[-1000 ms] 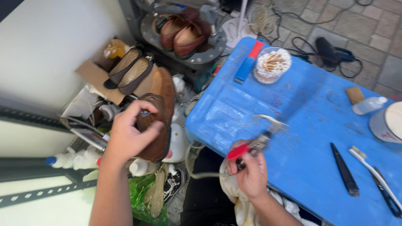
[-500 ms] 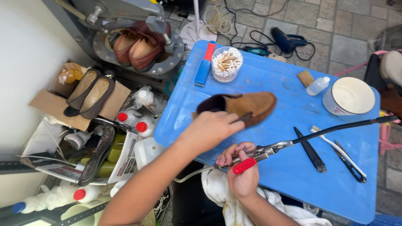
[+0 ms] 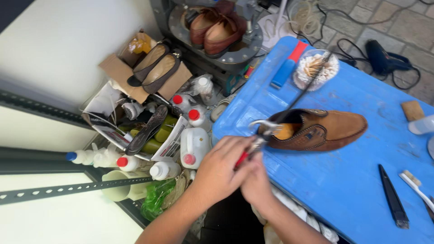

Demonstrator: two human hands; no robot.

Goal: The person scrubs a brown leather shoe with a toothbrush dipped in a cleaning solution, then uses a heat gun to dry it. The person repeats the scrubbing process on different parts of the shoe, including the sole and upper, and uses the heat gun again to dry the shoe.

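We note the brown shoe [image 3: 323, 130] now lies on its side on the blue table [image 3: 343, 190], toe to the right, opening toward us. Half a second ago the left hand [image 3: 221, 169] was laid over it; a second ago that hand was down in the pile of shoes left of the table. So the shoe has been fetched, set down and released.

Both hands have since come together at the table's near edge. The left hand is curled over the red handles of the pliers [image 3: 255, 144]; the right hand [image 3: 255, 183] sits under and behind it, mostly covered, so we cannot tell how far its fingers are closed. It held the pliers alone before.

The metal head of the pliers sits at the shoe's heel opening; whether it touches the leather, we cannot tell. A thin dark rod [image 3: 307, 86] runs up from the opening toward the cup of sticks [image 3: 315, 68].

Our reading: the work has moved from picking up to tool work on the shoe.

A black knife [image 3: 392, 195] and a toothbrush [image 3: 416, 187] lie untouched at right.
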